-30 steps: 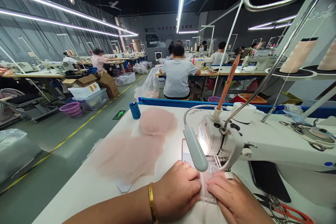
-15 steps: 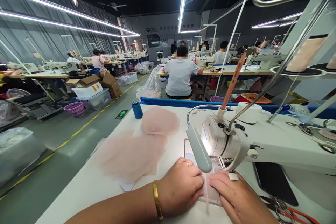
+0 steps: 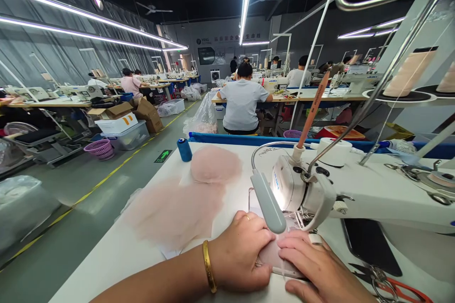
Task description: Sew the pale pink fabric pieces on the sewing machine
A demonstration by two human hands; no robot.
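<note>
My left hand (image 3: pixel 239 254), with a gold bangle and a ring, rests on the white table with its fingers curled onto a small pale pink fabric piece (image 3: pixel 272 254). My right hand (image 3: pixel 318 267) lies flat on the same piece from the right, fingers pressed together. The piece lies just in front of the needle area of a white sewing machine (image 3: pixel 359 194), under its grey lamp (image 3: pixel 267 201). The needle itself is hidden behind the lamp and my hands.
Sheer pink fabric pieces (image 3: pixel 185 199) lie to the left, with a blue thread spool (image 3: pixel 184 149) behind them. Scissors (image 3: pixel 389 284) and a dark phone (image 3: pixel 369 246) lie at the right. A thread stand with cones (image 3: pixel 405 73) rises behind. Other people sew at tables further back.
Both hands have shifted slightly on the fabric piece, the left moving a little toward me and the right closer in over it. The piece now shows pinker between my fingers.
</note>
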